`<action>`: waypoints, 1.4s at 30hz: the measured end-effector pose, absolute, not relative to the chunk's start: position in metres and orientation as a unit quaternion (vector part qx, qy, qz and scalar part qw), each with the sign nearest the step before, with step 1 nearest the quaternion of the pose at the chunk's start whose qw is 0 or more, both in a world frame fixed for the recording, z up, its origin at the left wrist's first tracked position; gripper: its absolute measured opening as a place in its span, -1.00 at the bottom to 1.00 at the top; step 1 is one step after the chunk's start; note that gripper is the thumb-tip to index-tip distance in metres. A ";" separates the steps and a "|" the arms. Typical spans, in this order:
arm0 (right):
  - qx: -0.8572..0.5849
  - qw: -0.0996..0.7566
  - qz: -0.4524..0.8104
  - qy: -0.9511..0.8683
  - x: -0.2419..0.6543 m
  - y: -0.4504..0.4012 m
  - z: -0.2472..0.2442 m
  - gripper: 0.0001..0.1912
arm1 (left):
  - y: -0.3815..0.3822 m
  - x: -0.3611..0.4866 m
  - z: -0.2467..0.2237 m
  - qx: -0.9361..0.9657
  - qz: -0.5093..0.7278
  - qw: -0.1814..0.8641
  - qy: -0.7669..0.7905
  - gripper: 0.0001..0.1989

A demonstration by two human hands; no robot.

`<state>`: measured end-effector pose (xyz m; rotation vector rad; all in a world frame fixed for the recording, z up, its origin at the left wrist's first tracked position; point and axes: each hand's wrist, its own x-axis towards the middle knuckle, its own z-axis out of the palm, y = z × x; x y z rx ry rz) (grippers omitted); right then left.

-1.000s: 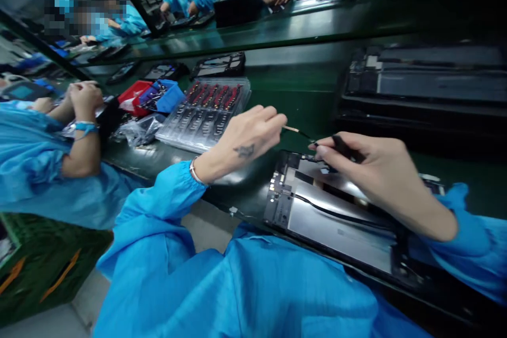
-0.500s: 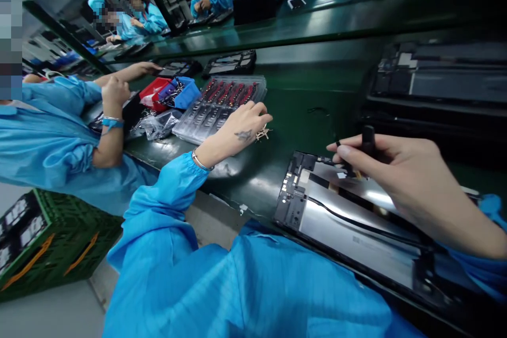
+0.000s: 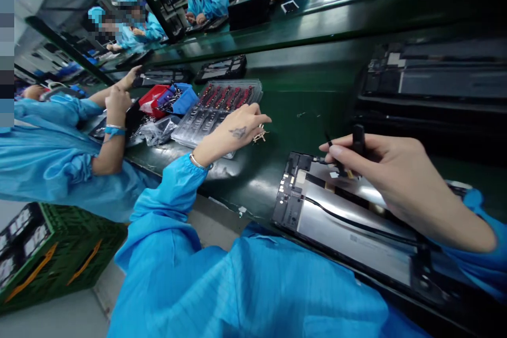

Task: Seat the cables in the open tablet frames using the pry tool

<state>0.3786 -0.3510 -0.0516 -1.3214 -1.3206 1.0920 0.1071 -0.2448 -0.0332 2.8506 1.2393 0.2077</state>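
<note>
My left hand (image 3: 241, 125) is bent over a small pile of thin tan pieces (image 3: 260, 135) on the green bench, its fingertips drawn together at the pile. What they pinch, if anything, is too small to make out. In my right hand (image 3: 390, 171) is a slim black tool (image 3: 358, 140), gripped between thumb and fingers; its exact kind does not show. It is over the upper edge of an opened tablet-like device (image 3: 356, 245) with a silvery back, black cables and a dark board strip at the left. A small white tab (image 3: 334, 175) shows below my fingertips.
Left of the pile lies a clear tray (image 3: 222, 100) of red and dark small parts. Beyond are a blue bin (image 3: 184, 99), a red bin (image 3: 152, 101) and a plastic bag (image 3: 158, 131). Another opened device (image 3: 443, 76) lies at the back right. A co-worker's arms (image 3: 114, 116) work at left.
The view has shifted slightly. My left hand stays at the tan pieces and my right hand keeps its grip over the device. The co-worker's far hand at left has moved back left.
</note>
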 end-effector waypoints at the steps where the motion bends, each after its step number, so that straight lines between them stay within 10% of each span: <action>1: -0.536 0.477 0.450 -0.531 0.377 -0.351 -0.053 -0.66 | -0.251 0.117 -0.036 0.913 0.124 0.063 0.382 -0.68; 6: -0.503 0.503 0.469 -0.523 0.374 -0.353 -0.058 -0.69 | -0.282 0.180 -0.041 0.780 0.288 0.485 0.271 -0.53; 9: -0.502 0.510 0.395 -0.577 0.382 -0.351 -0.056 -0.72 | -0.282 0.197 -0.028 0.747 0.312 0.528 0.258 -0.51; 17: -0.463 0.532 0.257 -0.661 0.395 -0.349 -0.036 -0.93 | -0.262 0.196 0.001 0.906 0.076 0.363 0.203 -0.64; 23: -0.466 0.566 0.330 -0.595 0.393 -0.351 -0.035 -0.90 | -0.275 0.193 -0.007 0.928 0.298 0.149 0.163 -0.44; 29: -0.465 0.571 0.352 -0.578 0.390 -0.356 -0.035 -0.81 | -0.295 0.203 -0.008 0.877 0.390 -0.260 0.105 -0.85; 42: -0.467 0.562 0.296 -0.615 0.387 -0.368 -0.035 -0.80 | -0.307 0.209 -0.004 0.860 0.359 -0.337 0.131 -0.76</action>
